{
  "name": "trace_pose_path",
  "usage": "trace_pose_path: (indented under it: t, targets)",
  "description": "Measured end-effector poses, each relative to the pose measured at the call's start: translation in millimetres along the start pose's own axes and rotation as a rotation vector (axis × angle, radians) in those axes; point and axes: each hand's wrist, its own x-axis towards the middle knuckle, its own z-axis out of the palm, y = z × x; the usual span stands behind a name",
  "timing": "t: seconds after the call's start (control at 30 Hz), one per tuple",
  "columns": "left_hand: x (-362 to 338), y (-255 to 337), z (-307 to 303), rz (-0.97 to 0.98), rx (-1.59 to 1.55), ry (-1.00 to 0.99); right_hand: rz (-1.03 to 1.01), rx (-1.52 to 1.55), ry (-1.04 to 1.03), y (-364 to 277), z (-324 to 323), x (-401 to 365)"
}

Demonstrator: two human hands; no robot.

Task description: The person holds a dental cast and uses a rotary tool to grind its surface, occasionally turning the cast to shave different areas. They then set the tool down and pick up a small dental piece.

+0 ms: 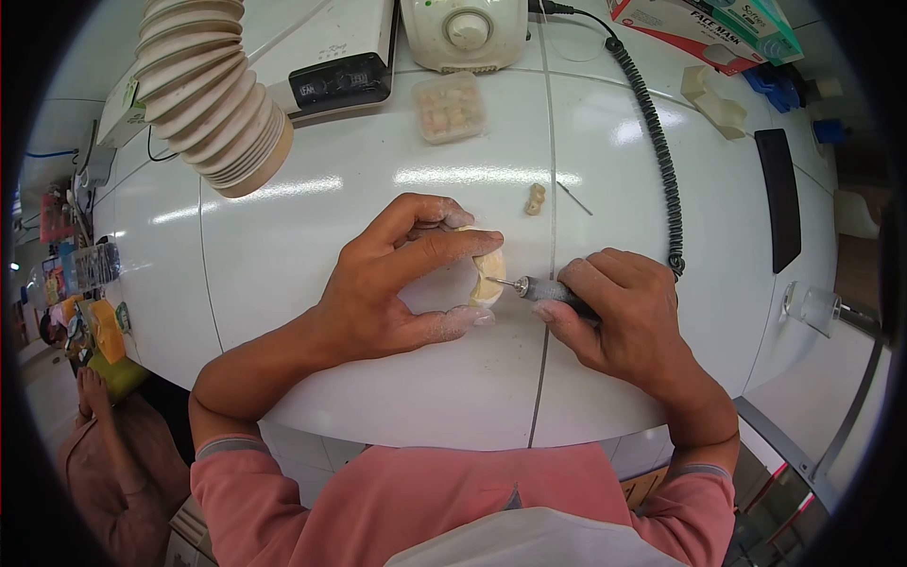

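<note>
In the head view, my left hand (402, 274) grips a pale cream, curved piece that looks like a dental plaster cast (488, 267), fingers on its far end and thumb at its near end. My right hand (619, 312) is wrapped round a dark rotary handpiece (556, 293). Its thin metal bur points left and meets the right face of the cast, or lies just in front of it. White dust coats the fingertips of both hands. Beyond the handpiece lie a small tan tooth-shaped piece (535, 199) and a thin metal pin (573, 198).
A ribbed suction hose (213, 104) hangs at upper left. A clear box (422, 129) of tooth-like pieces stands before the control unit (467, 36). A coiled cord (654, 118) runs down the right. Mask boxes (699, 28) are far right; another person (123, 463) sits left.
</note>
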Motion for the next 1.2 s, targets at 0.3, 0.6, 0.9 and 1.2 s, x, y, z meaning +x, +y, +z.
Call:
trace_pose_path:
  t: [0.3,0.6,0.9,1.2]
  targets:
    - [-1.0,-0.3,1.1,-0.012,-0.02,0.004,0.025,0.043,-0.014,-1.3,-0.6,-1.2]
    - [0.5,1.2,0.1,-0.007,-0.002,-0.001,0.039,0.031,0.038,0.4,4.0,-2.9]
    - [0.7,1.3,-0.3,0.001,0.005,0.001,0.038,-0.005,0.015,-2.4,0.5,-1.0]
    - [0.1,1.5,0.1,-0.009,0.007,0.0,0.032,0.009,0.007,-1.8,0.6,-0.8]
